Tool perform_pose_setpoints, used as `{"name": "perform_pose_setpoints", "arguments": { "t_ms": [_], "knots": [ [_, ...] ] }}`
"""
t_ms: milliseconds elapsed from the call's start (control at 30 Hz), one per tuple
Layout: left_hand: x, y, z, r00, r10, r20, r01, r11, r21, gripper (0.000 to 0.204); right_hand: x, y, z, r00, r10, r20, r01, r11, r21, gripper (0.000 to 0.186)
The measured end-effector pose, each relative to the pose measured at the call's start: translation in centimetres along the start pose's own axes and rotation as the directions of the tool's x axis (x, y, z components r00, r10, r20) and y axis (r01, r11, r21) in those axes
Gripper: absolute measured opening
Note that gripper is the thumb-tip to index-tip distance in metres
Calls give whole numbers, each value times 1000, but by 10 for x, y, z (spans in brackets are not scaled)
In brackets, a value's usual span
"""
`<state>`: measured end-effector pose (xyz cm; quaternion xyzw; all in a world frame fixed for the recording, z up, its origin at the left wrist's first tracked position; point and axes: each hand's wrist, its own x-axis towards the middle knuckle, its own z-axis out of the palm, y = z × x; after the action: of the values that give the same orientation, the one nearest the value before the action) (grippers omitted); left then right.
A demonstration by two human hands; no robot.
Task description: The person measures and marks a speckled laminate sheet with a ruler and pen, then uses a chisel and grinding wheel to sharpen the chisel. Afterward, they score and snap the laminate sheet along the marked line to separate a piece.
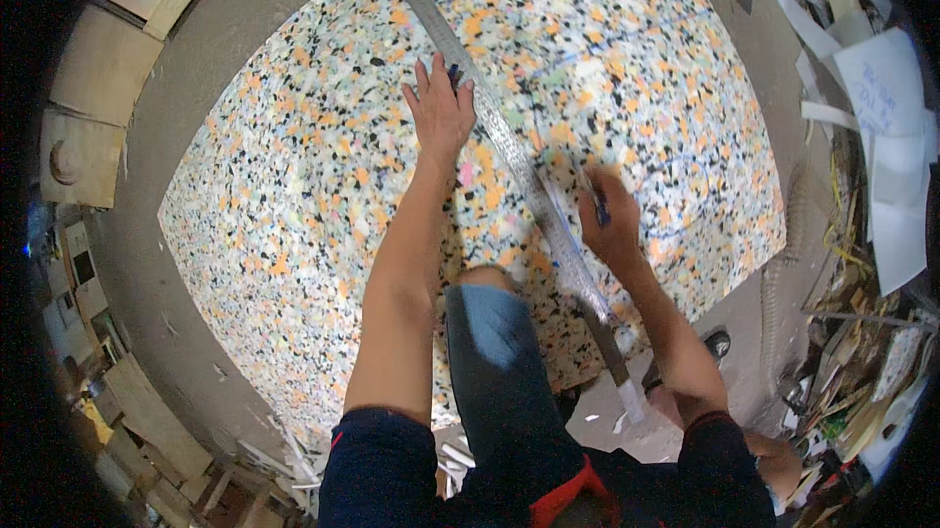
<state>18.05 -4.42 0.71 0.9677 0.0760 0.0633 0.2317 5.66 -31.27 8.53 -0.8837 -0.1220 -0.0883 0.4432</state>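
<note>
Large speckled foam sheet [323,166] lying flat on the grey floor [171,87], filling the centre of the view. Long metal ruler [509,151] laid across it, running from 12 o'clock down to about 5 o'clock, its lower end overhanging the sheet edge.

Left hand [441,107] open, fingers spread, palm pressed flat beside the ruler's left edge, at 12 o'clock from the knee [487,303]. Right hand [609,219] closed around a dark pen [593,201], tip apparently touching the foam just right of the ruler; contact blurred, not certain.

Handling notes, as judgement:
- Foam: likely light, soft and compressible; bends when lifted by one edge. Best taken at two opposite edges.
- Ruler: stiff, thin, smooth; prone to sliding on yielding foam. Hold by downward pressure near mid-length, close to the line being marked.
- Pen: light; pinch grip near the tip.

Paper scraps [886,107] and offcuts piled at 3 o'clock; wooden boards [103,63] at 10 o'clock.
</note>
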Motion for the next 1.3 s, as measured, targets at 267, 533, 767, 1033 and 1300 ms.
{"name": "perform_pose_setpoints", "arguments": {
  "t_ms": [267, 533, 767, 1033, 1300],
  "knots": [
    [0, -2, 0, 1000, 5, -11, -5, 999, -38, 63, 251, 4, 141, 999, -6, 52, -1, 991, 135, 30],
    [1, -10, 4, 999, 48, 3, -48, 998, 51, 62, 376, 26, 256, 962, -269, 44, 271, 959, -76, 34],
    [0, -10, 5, 999, 32, -35, -35, 996, -85, 38, 414, 31, 289, 970, -196, 144, 215, 968, -129, 34],
    [-3, -11, 8, 996, 53, -77, -58, 996, -64, 44, 427, 4, 277, 947, -218, 235, 240, 968, -69, 28],
    [0, -10, 7, 997, 63, 34, -67, 990, 125, 34, 352, 5, 209, 870, -135, 474, 329, 875, -355, 34]
  ]
}}
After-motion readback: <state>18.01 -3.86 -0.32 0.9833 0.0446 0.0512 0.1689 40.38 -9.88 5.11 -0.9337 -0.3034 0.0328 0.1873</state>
